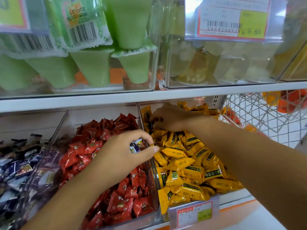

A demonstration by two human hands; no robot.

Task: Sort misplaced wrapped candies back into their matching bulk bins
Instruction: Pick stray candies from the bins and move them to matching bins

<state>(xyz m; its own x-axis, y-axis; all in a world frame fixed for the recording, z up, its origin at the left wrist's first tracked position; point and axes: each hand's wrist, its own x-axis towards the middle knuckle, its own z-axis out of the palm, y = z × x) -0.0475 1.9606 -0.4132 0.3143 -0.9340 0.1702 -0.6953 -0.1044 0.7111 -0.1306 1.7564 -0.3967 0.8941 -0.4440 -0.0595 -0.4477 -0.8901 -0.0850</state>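
While both hands work the lower shelf, the largest things in view are three clear bulk bins side by side under the white shelf board [166, 95]. At nine o'clock stands the dark-blue bin [33, 120], at the centre the red bin [103, 113], and at three o'clock the yellow bin [157, 176] with its price tag [194, 213] on the front. Each is heaped: blue, white and black wrapped candies [20, 155], red candies [103, 146], yellow candies [187, 161]. Green jelly cups [93, 67] fill the shelf above, and a wire basket [249, 113] sits at two o'clock.

The right hand [172, 118] reaches to the back of the yellow bin, at twelve o'clock of that heap, its fingertips closed in a pinch on a dark-wrapped candy [155, 121] that does not match the yellow ones. The fingers cover too much of it to tell its long axis.

The left hand [123, 156] hovers over the wall between the red and yellow bins, fingers curled around a small clutch of blue-and-white candies [137, 145], the thumb closing under them.

By colour, that clutch looks to belong in the dark-blue bin, which lies at nine o'clock of the left hand, across the whole red bin. The left hand is the nearer one for that drop. The pinched dark piece sits at one o'clock of the left hand, close enough to pass over.
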